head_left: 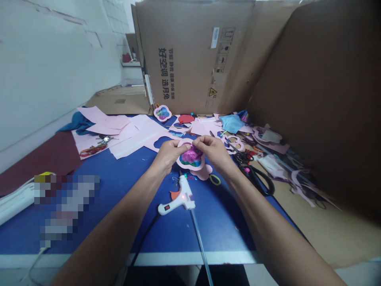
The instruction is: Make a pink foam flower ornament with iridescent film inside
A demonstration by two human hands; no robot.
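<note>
Between my two hands is a flower-shaped pink paper frame (pixel 191 155) with a shiny purple, blue and green centre. My left hand (pixel 170 153) pinches its upper left edge. At the upper right edge, the fingers of my right hand (pixel 212 149) are pinched together on it. A pink paper flower shape (pixel 203 172) lies partly hidden below the frame, beside a yellow-green loop (pixel 214 180). Just nearer to me rests a white hot glue gun (pixel 181 196) with an orange trigger, a lit red light and a long clear glue stick (pixel 199 238) out of its back.
Pink paper sheets (pixel 125 133) and cut scraps cover the far side of the blue table (pixel 113 190). Black-handled scissors (pixel 260 180) lie at right. Another flower frame (pixel 162 113) leans near the tall cardboard box (pixel 190 47). A white power strip (pixel 20 202) sits at left.
</note>
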